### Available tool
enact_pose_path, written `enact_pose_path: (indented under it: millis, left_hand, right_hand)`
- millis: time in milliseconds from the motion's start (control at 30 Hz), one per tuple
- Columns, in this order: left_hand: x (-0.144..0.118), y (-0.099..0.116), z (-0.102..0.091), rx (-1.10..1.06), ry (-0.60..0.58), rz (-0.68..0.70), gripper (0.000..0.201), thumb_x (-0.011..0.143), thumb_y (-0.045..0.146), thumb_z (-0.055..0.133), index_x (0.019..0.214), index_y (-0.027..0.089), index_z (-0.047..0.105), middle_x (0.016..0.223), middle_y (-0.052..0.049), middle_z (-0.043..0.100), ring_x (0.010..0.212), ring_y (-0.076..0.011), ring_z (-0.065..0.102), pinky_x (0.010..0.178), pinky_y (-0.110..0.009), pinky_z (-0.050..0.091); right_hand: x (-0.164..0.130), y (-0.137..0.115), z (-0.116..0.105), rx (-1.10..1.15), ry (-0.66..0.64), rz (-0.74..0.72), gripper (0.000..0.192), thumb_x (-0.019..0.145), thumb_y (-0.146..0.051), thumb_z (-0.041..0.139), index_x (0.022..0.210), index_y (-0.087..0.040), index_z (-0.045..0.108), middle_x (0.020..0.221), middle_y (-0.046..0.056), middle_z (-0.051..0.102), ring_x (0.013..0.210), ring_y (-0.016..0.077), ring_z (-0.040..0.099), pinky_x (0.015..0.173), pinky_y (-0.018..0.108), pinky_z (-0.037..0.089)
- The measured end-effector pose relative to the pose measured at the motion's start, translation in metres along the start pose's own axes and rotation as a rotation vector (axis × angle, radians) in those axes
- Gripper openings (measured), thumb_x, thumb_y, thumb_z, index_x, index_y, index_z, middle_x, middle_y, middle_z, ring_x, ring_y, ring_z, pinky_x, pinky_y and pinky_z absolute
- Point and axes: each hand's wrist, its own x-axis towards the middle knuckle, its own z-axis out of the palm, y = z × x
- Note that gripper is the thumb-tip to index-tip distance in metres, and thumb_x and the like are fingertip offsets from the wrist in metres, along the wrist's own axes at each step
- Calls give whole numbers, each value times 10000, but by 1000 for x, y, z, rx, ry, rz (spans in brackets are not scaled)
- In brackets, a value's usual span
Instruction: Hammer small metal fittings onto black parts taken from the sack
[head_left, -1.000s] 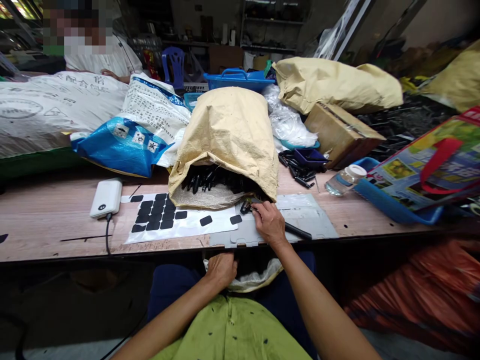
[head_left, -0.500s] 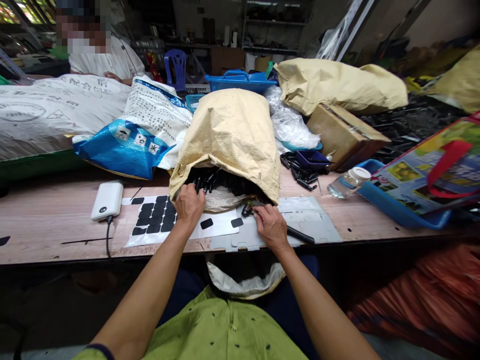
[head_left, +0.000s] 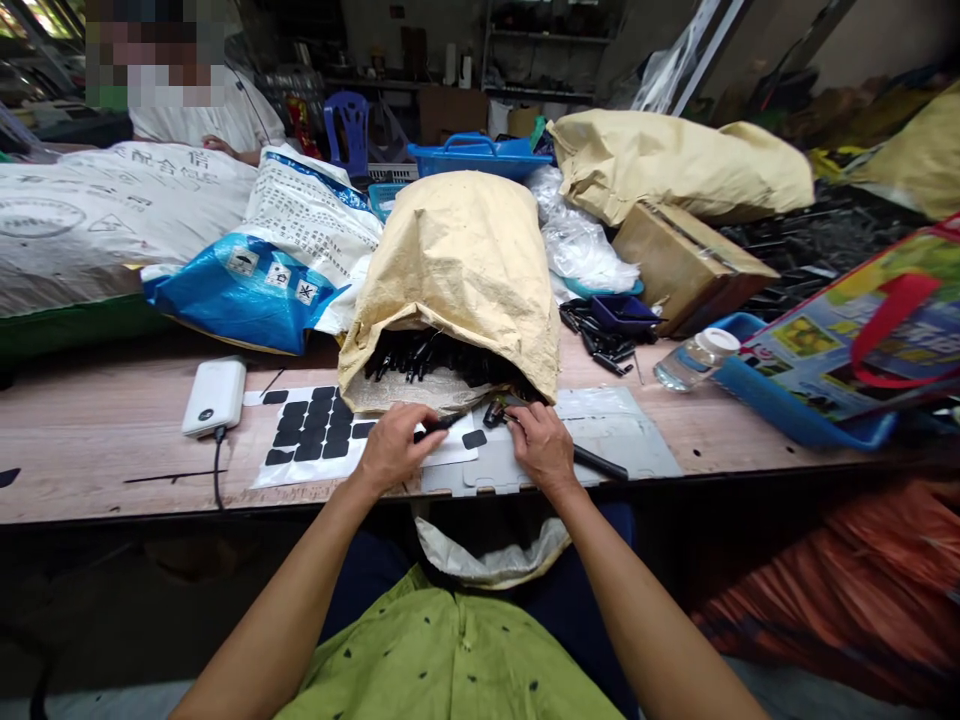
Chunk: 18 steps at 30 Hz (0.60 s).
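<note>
I am sitting at a long wooden counter (head_left: 90,440); dark shelving (head_left: 551,50) and a blue plastic chair (head_left: 346,125) are standing in the dim room behind.

One head-worn camera looks forward and down, close over the workbench (head_left: 112,440).

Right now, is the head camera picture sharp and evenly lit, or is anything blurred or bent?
Head view: hands and brown paper sack sharp and well lit; table edge bows from wide-angle distortion; under the table falls into dark shadow; far shelves dim.

White sack (head_left: 112,200) printed with Chinese characters "配合信", other print too small
</note>
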Motion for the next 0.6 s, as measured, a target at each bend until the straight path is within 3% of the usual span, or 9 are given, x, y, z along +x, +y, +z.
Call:
enact_pose_path:
  millis: [100, 233, 600]
  left_hand:
    - [-12, 4, 14, -11, -98, 62, 161, 885, 369, 697, 943, 222, 667, 935, -40, 694, 927, -225, 568, 820, -337, 440]
    - [-12, -2, 25, -52, -81, 29, 161, 852, 332, 734, 958, 219, 689, 943, -50, 677, 931, -233, 559, 840, -352, 430]
    - [-9, -10, 24, -213, -69, -51, 182, 770, 270, 815, 927, 215, 741, 903, -27, 672, 938, -218, 578, 859, -335, 434]
  right_hand:
    - [0, 0, 0, 2, 4, 0, 216, 970, -248, 549, 1132, -232, 691, 976, 66, 626, 938, 237, 529, 842, 339, 416]
    - [-1, -1, -1, 0, 7, 0, 210, 963, -245, 558, 1125, -232, 691, 979, 61, 627, 941, 235, 527, 846, 337, 416]
    - [4, -6, -10, 105, 6, 1, 238, 960, -216, 545, 1134, -222, 707, 982, 66, 651, 948, 234, 576, 876, 347, 466]
